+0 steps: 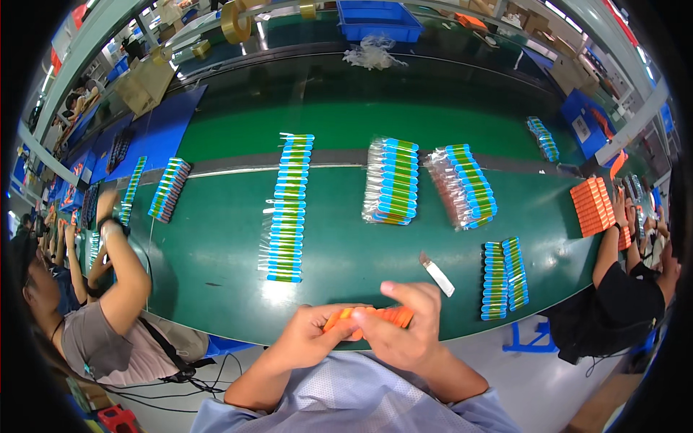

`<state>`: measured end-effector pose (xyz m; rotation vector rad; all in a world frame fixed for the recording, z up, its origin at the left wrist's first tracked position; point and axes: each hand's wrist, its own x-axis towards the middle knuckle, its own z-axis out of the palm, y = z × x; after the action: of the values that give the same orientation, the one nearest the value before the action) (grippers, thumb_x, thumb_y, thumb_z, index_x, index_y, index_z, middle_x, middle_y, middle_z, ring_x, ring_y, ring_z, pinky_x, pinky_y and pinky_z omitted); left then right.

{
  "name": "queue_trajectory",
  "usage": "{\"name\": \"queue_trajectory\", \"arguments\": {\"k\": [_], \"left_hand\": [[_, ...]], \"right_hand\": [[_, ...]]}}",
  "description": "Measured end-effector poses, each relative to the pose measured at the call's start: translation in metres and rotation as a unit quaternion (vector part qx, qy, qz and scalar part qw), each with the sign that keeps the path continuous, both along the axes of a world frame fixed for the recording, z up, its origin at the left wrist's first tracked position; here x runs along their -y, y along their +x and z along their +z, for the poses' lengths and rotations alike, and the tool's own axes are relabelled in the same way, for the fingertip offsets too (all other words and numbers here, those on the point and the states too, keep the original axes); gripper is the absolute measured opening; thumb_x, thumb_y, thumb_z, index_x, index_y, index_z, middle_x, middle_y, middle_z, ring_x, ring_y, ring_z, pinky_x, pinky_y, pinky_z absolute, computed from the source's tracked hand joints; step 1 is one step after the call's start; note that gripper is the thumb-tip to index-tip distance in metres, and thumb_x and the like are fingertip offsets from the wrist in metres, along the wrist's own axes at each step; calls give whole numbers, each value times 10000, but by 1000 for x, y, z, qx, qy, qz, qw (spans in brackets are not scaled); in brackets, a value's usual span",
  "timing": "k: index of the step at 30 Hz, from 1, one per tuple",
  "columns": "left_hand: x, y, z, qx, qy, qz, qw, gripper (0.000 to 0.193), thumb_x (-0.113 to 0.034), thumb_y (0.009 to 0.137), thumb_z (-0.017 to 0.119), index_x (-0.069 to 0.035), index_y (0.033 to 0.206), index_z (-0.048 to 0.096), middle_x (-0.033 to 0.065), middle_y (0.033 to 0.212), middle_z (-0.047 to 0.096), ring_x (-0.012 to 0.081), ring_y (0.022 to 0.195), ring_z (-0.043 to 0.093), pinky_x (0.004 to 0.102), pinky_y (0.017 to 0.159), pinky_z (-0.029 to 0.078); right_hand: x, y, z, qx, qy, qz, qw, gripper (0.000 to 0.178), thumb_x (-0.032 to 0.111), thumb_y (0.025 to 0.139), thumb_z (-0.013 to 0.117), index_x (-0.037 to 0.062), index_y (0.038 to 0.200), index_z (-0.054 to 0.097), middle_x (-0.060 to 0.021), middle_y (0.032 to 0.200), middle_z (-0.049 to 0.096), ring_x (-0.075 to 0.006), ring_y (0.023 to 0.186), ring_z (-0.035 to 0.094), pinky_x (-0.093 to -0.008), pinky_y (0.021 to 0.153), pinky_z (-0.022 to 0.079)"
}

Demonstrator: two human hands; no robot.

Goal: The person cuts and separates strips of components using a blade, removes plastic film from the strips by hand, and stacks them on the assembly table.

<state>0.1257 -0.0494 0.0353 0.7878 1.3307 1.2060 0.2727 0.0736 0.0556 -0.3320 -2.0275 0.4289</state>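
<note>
Close to the table's near edge, a short row of small orange pieces (398, 315) is held between both my hands; their exact kind is partly hidden by my fingers. My left hand (309, 338) is closed round the left end, its thumb pressed on the pieces. My right hand (403, 333) grips the right end, thumb toward the middle and index finger raised. Just beyond lies a small white-handled tool (439, 279) with a brownish tip. Ahead stretches a long row of blue-and-green packets (286, 224) in clear wrap.
More rows of blue-and-green packets (401, 180) lie on the green table (339, 252), some at right (494, 281). Orange stacked pieces (593, 207) stand beside a co-worker at right. Another co-worker (108, 310) sits at left. A blue bin (379, 23) and crumpled clear plastic (374, 53) are at the back.
</note>
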Motion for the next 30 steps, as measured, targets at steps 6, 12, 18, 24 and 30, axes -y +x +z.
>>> {"name": "queue_trajectory", "arguments": {"k": [6, 12, 18, 24, 30], "left_hand": [[6, -7, -7, 103, 63, 30, 992, 218, -102, 1042, 593, 49, 1170, 684, 68, 1024, 720, 88, 905, 654, 251, 770, 543], [-1, 4, -10, 19, 135, 53, 989, 346, -113, 966, 719, 17, 1274, 626, 57, 1011, 732, 67, 853, 650, 241, 725, 548], [-7, 7, 2, 7, -26, 102, 994, 264, -120, 925, 776, 24, 1134, 705, 33, 899, 736, 40, 702, 635, 198, 570, 525], [-6, 1, -6, 13, 3, 115, 993, 196, -100, 922, 772, 35, 1060, 740, 51, 853, 742, 56, 677, 644, 207, 585, 544], [-10, 5, -7, 6, 20, 128, 992, 156, -54, 933, 736, 55, 1045, 739, 86, 877, 759, 96, 747, 700, 224, 630, 574]], "right_hand": [[-31, 16, 6, 108, -169, 121, 972, 296, 126, 746, 845, 100, 1021, 739, -48, 984, 683, -250, 845, 626, -384, 745, 466], [-26, 15, -1, 115, -163, 129, 971, 205, 103, 733, 831, 102, 919, 746, -15, 904, 685, -223, 826, 626, -363, 729, 464], [-16, 7, -4, 100, -31, 59, 993, 175, 114, 729, 809, 117, 891, 744, -8, 996, 680, -211, 875, 631, -364, 744, 475], [-14, 10, -9, 108, 38, 106, 988, 136, 93, 751, 766, 89, 879, 720, -11, 1058, 663, -199, 960, 637, -392, 809, 503], [-12, 10, -9, 122, 21, 132, 984, 146, 65, 733, 768, 65, 868, 710, -19, 1044, 659, -200, 960, 637, -394, 815, 509]]}}
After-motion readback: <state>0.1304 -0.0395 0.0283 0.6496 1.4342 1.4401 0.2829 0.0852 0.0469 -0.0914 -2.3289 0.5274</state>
